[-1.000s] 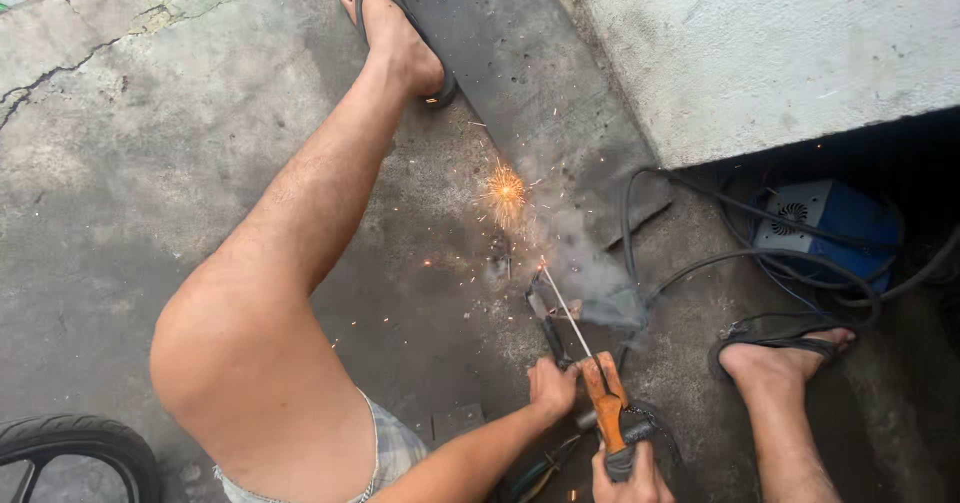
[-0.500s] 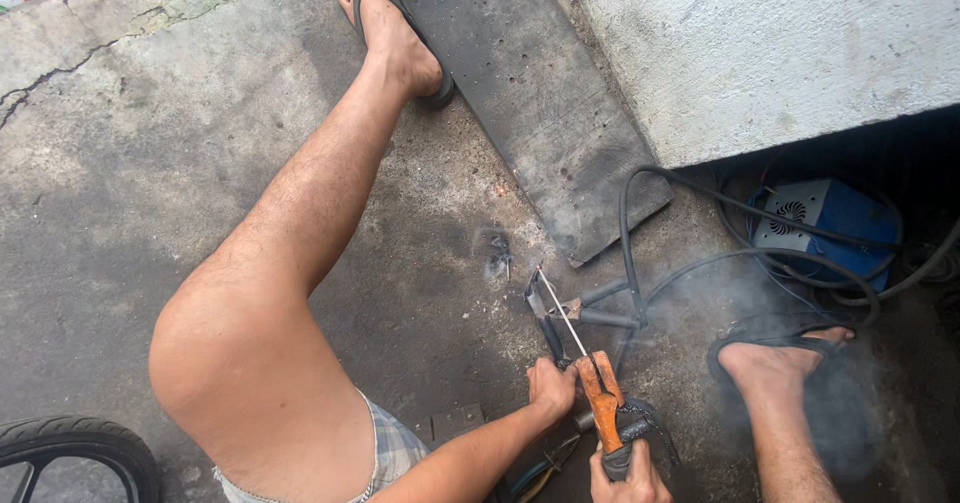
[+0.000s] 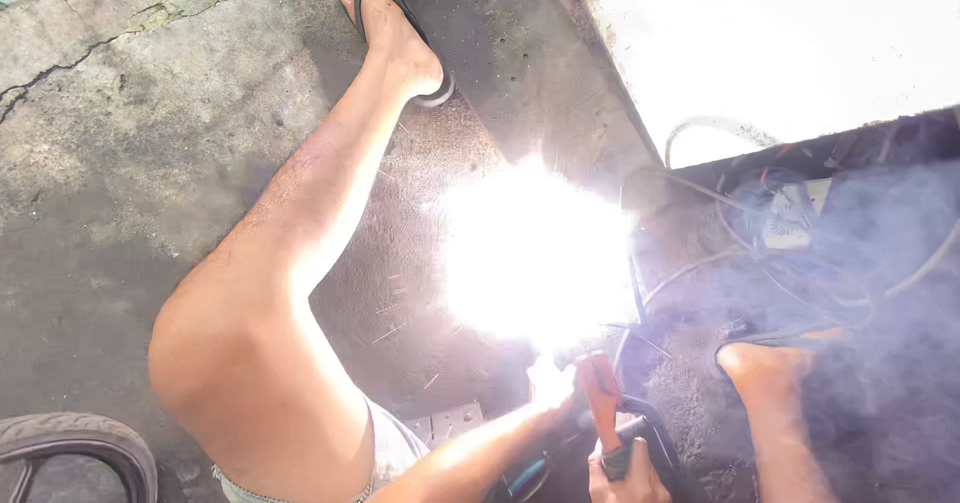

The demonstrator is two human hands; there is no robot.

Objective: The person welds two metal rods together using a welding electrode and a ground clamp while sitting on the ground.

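A blinding white welding arc (image 3: 535, 253) flares on the concrete floor between my legs and hides the workpiece. My right hand (image 3: 618, 475) is shut on the orange electrode holder (image 3: 600, 398), which points up toward the flash. At the lower edge of the glare is my left hand (image 3: 553, 388), just left of the holder. It is washed out, so its grip cannot be made out. Smoke drifts to the right.
My left leg stretches to a sandalled foot (image 3: 385, 23) beside a dark flat plate (image 3: 510, 73). My right foot (image 3: 765, 363) rests near cables (image 3: 690, 263) and a welding machine (image 3: 790, 213) under a pale concrete slab (image 3: 800, 43). A tyre (image 3: 70, 448) lies at the lower left.
One second ago there were sparks, then only smoke with the rod and metal piece visible. Now a bright arc has flared again and smoke has thickened on the right. Both hands stay put.
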